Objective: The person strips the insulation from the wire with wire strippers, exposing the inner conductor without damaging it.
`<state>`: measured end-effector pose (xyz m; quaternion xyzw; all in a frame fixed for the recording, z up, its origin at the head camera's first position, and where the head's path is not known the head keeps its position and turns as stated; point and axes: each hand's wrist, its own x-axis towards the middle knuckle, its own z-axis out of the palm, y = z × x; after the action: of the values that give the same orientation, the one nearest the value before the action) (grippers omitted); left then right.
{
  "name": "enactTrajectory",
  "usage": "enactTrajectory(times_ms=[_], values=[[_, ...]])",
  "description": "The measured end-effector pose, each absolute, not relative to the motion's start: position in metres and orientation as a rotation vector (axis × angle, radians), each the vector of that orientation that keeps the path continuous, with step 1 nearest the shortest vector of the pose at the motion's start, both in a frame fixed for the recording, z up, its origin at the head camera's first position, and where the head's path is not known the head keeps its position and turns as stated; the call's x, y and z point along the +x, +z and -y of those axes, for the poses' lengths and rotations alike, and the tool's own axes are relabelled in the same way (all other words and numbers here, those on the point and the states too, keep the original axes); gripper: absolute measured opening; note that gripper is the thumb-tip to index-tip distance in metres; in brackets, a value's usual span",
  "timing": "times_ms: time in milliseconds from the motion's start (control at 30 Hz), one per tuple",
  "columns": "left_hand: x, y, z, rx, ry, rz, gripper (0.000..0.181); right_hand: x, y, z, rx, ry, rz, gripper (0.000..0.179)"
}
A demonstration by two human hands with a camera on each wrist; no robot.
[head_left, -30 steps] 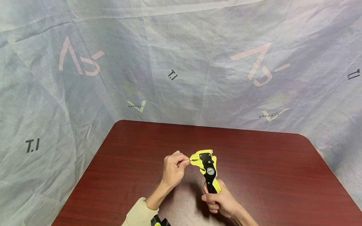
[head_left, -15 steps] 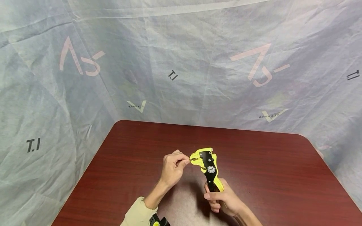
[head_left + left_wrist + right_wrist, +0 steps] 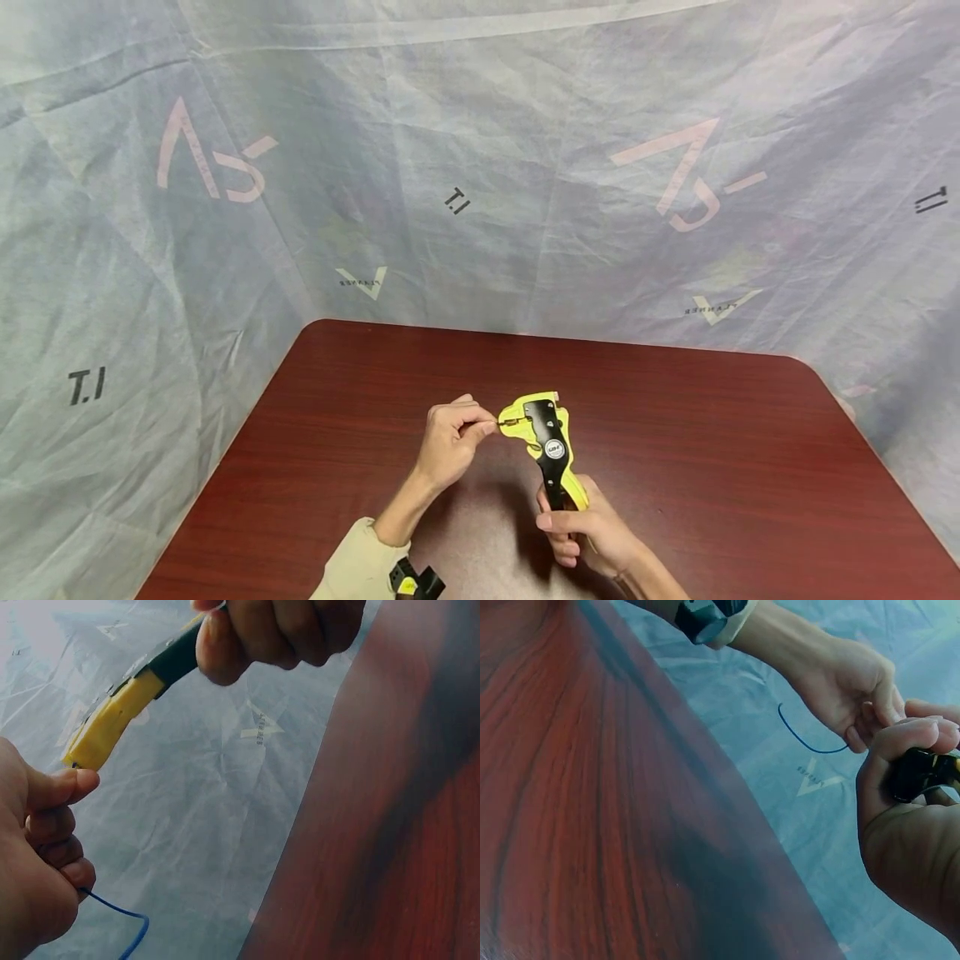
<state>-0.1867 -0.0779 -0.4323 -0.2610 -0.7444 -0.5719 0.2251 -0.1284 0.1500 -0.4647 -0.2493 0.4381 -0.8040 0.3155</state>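
Note:
My right hand (image 3: 588, 529) grips the handles of a yellow and black wire stripper (image 3: 551, 446), its head up and its nose toward the left. Thumb and forefinger of my left hand (image 3: 450, 442) pinch a thin wire right at the stripper's nose. In the left wrist view, the blue wire (image 3: 120, 907) comes out below the curled fingers of that hand and bends downward. The right wrist view shows the same wire (image 3: 810, 746) hanging in a curve from the left hand. The wire's end inside the stripper head is hidden.
Both hands are over a dark red wood-grain table (image 3: 337, 375). Grey printed sheeting (image 3: 495, 167) hangs behind it and at both sides. A strapped black device (image 3: 416, 579) sits at the left wrist by a pale sleeve (image 3: 360, 562).
Both hands and the wire stripper have shifted slightly left together over the last half second. Before that, the stripper rose a little. Both hands keep their holds.

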Motion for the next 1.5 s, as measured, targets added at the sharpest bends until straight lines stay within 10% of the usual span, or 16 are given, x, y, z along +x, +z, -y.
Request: enactTrajectory(times_ms=[1500], values=[[-0.206,-0.474,0.079,-0.482,-1.590,2.697,0.013,-0.121,-0.500,-0.207,-0.408,-1.952,-0.938,0.034]])
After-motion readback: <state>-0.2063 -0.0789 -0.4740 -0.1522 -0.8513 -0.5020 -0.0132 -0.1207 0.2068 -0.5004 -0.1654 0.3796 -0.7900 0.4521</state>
